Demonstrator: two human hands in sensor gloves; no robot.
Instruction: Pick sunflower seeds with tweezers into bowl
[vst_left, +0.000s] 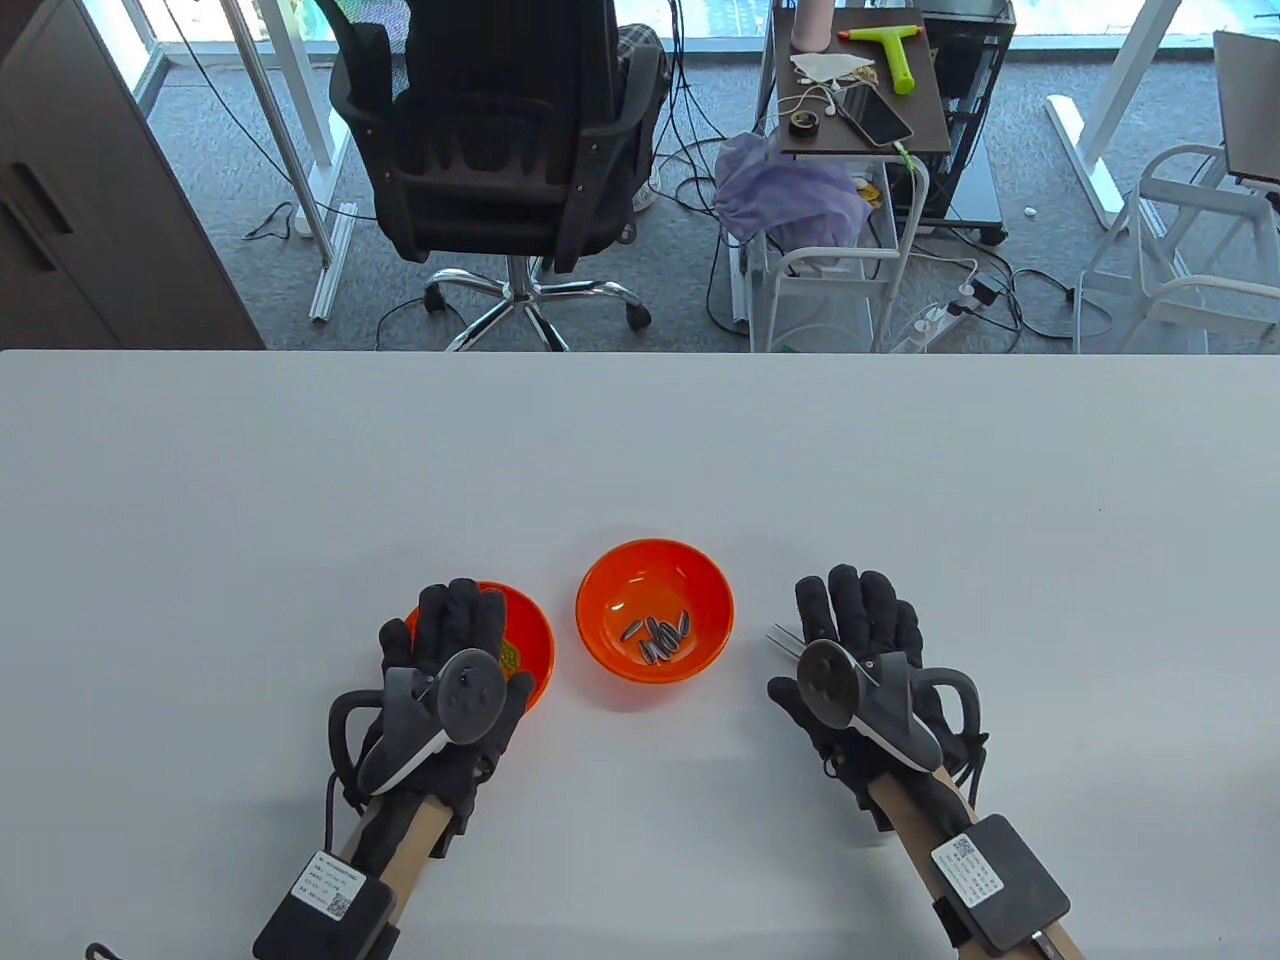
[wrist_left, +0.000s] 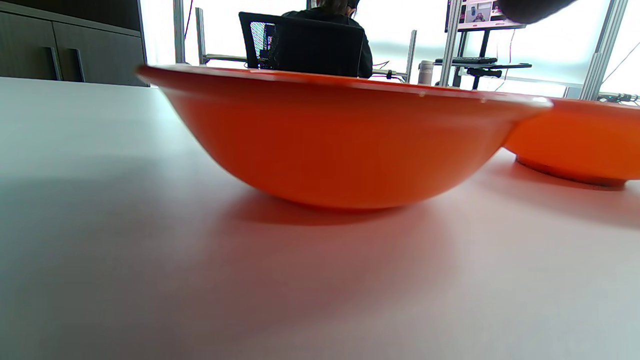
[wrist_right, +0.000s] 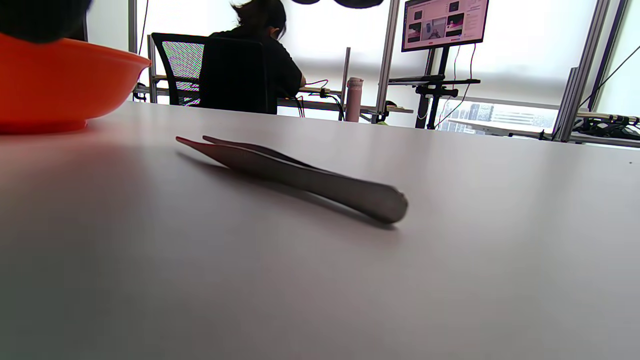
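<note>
Two orange bowls stand side by side near the table's front. The middle bowl (vst_left: 610, 580) holds several grey sunflower seeds (vst_left: 665, 637). My left hand (vst_left: 455, 650) lies open and flat over the left bowl (vst_left: 535, 625), hiding most of its inside. In the left wrist view this bowl (wrist_left: 340, 145) fills the frame and the other bowl (wrist_left: 585, 145) sits at the right. Metal tweezers (wrist_right: 300, 175) lie loose on the table, tips toward the middle bowl (wrist_right: 55, 85). My right hand (vst_left: 860, 640) hovers open over them; only their tips (vst_left: 785, 640) show in the table view.
The white table (vst_left: 640, 450) stretches wide beyond the bowls. Behind its far edge stand an office chair (vst_left: 500, 150) and a small cart (vst_left: 860, 90) with loose items. A small yellowish patch (vst_left: 511, 657) shows inside the left bowl.
</note>
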